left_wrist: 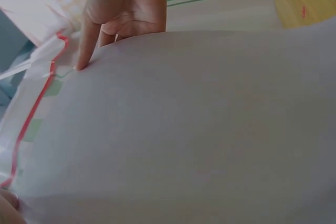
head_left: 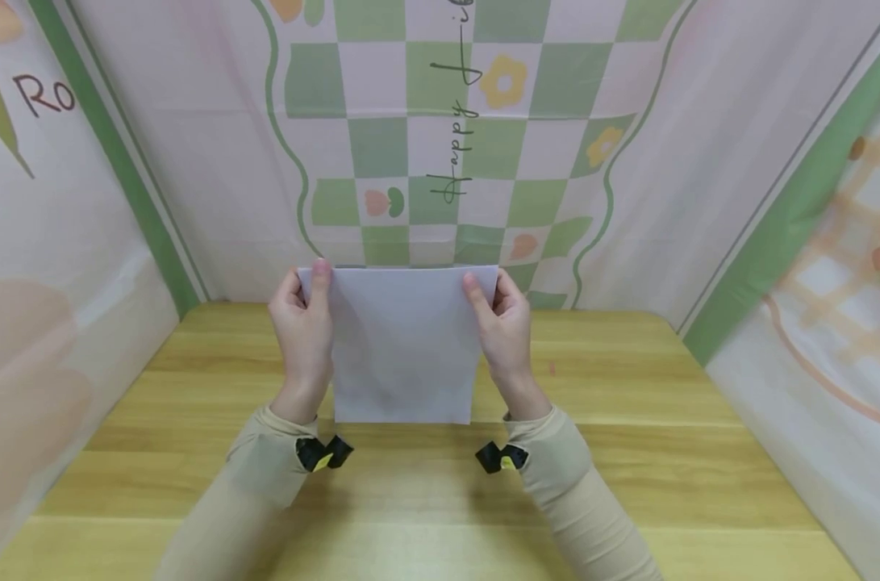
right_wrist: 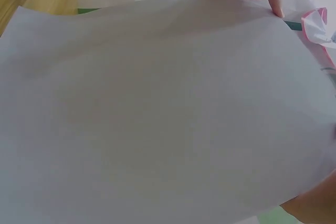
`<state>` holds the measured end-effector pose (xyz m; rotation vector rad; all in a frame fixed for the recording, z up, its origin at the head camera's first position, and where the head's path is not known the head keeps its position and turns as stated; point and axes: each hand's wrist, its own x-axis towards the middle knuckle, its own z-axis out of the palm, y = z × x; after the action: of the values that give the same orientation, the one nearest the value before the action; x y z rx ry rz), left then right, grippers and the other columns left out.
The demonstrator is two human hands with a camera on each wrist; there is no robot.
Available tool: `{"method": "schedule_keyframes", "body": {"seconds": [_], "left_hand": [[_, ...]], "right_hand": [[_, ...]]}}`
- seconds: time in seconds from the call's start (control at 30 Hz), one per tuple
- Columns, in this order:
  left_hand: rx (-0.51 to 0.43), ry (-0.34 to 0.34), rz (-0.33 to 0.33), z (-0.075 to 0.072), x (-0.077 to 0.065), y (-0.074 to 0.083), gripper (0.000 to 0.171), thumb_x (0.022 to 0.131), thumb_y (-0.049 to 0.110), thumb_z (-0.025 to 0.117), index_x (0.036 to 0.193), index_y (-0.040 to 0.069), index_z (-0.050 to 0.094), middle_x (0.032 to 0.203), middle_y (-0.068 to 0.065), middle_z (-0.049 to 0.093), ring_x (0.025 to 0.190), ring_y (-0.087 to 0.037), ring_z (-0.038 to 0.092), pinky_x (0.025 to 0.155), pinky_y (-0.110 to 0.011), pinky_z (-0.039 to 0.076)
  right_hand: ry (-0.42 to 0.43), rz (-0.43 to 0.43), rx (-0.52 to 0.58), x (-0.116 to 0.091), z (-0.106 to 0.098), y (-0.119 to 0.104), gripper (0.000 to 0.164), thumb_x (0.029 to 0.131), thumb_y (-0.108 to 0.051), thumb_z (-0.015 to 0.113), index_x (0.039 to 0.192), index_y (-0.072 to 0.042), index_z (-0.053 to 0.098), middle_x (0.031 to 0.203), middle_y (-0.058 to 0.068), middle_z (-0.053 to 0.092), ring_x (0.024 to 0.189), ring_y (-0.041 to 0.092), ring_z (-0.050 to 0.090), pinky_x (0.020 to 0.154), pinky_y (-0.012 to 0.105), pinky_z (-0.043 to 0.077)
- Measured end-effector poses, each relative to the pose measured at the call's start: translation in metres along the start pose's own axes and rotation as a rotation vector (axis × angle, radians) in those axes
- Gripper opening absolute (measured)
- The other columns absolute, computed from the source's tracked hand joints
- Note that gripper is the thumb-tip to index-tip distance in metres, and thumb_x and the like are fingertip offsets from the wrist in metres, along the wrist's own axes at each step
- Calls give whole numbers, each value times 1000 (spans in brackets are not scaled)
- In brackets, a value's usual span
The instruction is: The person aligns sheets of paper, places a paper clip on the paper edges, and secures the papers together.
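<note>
Left hand and right hand, apart, pinched far corners of a white rectangular paper sheet above yellow wood-grain table.

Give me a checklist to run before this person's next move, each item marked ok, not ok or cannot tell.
1. Left hand pinching the upper left corner of the white paper sheet: ok.
2. Right hand pinching its upper right corner: ok.
3. Lower edge free of both hands: ok.
4. Sheet flat: not ok, it bows in the wrist views.
5. Lower edge clear of the wood-grain tabletop: cannot tell.
6. Far face blank: cannot tell, it is hidden.
</note>
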<state>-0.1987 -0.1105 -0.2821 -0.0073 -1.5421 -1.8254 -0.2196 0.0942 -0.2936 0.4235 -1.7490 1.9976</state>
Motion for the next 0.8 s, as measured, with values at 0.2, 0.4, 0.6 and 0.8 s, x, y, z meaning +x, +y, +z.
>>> {"method": "schedule_keyframes", "body": {"seconds": [0.2,0.4,0.6,0.8], "left_hand": [[11,-10,-10,-1,-1,-5,35,92,34,61,70,13,44,60,4,27,56,-9,30,52,-21,24],[-34,-16,6,-1,-1,-7,18,93,28,60,82,14,56,71,4,48,67,-8,45,60,-19,36],[-86,14,38,-2,0,-7,10,92,22,62,89,13,58,86,0,59,80,-12,54,74,-21,44],[-115,46,54,-2,0,-7,6,92,18,62,89,15,58,87,0,58,83,-12,54,77,-21,45]], "right_hand": [[-6,-22,-3,0,0,3,18,90,-20,65,97,-5,58,79,-4,59,72,11,56,64,21,46],[-1,-40,-11,2,0,3,21,91,-21,64,99,-3,58,81,-3,60,74,12,57,65,21,46],[3,-45,-20,3,-1,1,22,91,-22,64,100,-3,58,82,-2,60,75,13,58,65,22,46],[5,-40,-20,5,-2,0,21,91,-22,64,99,-4,58,81,-2,60,75,13,57,66,22,46]]}}
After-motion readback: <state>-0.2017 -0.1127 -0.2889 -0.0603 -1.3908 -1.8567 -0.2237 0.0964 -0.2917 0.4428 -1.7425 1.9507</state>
